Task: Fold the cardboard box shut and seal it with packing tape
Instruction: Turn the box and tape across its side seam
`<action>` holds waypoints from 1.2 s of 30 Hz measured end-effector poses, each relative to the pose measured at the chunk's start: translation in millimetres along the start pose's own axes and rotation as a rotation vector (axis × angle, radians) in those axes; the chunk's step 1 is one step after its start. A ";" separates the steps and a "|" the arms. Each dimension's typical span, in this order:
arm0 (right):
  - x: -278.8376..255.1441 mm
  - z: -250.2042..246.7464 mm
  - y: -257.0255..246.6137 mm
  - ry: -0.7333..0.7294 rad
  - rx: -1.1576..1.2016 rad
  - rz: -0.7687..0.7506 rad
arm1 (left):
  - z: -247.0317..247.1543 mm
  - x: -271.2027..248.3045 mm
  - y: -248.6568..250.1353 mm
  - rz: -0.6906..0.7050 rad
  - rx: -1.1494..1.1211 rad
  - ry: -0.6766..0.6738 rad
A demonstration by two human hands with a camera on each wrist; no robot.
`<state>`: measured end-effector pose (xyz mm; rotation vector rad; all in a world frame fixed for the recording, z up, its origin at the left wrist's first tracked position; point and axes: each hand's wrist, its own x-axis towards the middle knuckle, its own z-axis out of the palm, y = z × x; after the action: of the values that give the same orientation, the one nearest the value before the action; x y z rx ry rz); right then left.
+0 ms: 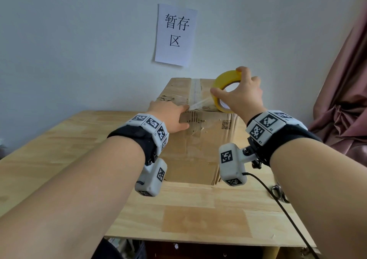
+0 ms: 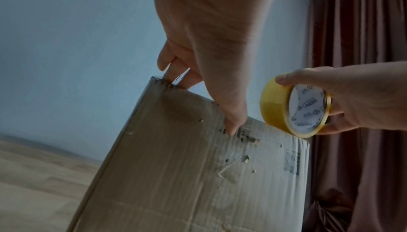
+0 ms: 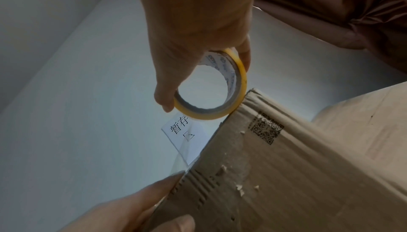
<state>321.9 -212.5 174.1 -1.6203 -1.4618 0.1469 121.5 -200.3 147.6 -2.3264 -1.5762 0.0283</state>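
Note:
A closed cardboard box stands on the wooden table against the wall, with clear tape along its top seam. My left hand lies over the box's near top edge, fingers flat on top and thumb on the front face, pressing down the tape end. A strip of clear tape stretches from there to the yellow tape roll. My right hand grips the roll, thumb and fingers on its rim, at the box's near right top edge. The wrist views show the roll touching the box.
Scissors lie at the table's right edge, beside a black cable. A paper sign hangs on the wall behind the box. A pink curtain hangs at the right. Bare tabletop spreads left of and in front of the box.

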 end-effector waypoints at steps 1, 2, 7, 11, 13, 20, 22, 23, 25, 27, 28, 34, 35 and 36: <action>0.0 -0.5 0.5 -0.001 0.002 0.002 | -1.0 2.1 1.3 -0.013 -0.004 -0.017; 0.0 -0.8 0.7 -0.004 0.002 0.004 | -1.0 3.8 2.7 -0.017 -0.021 -0.019; 2.0 -1.9 -0.7 -0.016 -0.013 0.019 | 13.9 6.1 6.6 0.036 -0.239 0.100; 1.4 -0.5 -0.2 -0.015 -0.024 -0.002 | 18.9 5.3 9.8 0.028 -0.229 0.163; 0.9 0.0 0.4 -0.013 -0.025 -0.005 | 16.5 7.3 12.6 0.017 -0.208 0.139; -2.4 0.8 -2.7 -0.014 -0.067 -0.043 | 1.7 12.5 25.5 0.024 -0.061 0.095; -3.3 1.8 -2.8 -0.012 -0.070 -0.052 | 0.8 12.7 27.1 0.020 -0.046 0.086; -3.9 1.9 -2.6 -0.012 -0.062 -0.051 | 0.7 12.4 27.9 0.019 -0.050 0.082; -4.7 2.6 -2.9 -0.010 -0.024 -0.038 | 2.0 11.1 28.2 0.009 -0.085 0.070; -5.4 2.6 -3.5 -0.010 0.052 0.003 | 4.3 9.7 28.4 0.011 -0.175 0.073; -5.7 2.2 -3.5 -0.010 0.099 0.031 | 5.9 9.2 28.9 0.023 -0.214 0.087; -6.7 3.4 -7.2 0.002 0.164 0.128 | 13.4 6.5 32.9 0.044 -0.290 0.141; -6.5 4.2 -8.4 0.005 0.132 0.114 | 13.5 6.6 33.3 0.039 -0.288 0.136; -6.4 4.5 -10.0 0.005 0.103 0.094 | 12.4 6.7 33.8 0.033 -0.289 0.131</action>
<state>310.0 -216.8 175.2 -1.6039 -1.3527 0.2669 152.0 -202.3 127.6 -2.5098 -1.5638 -0.3602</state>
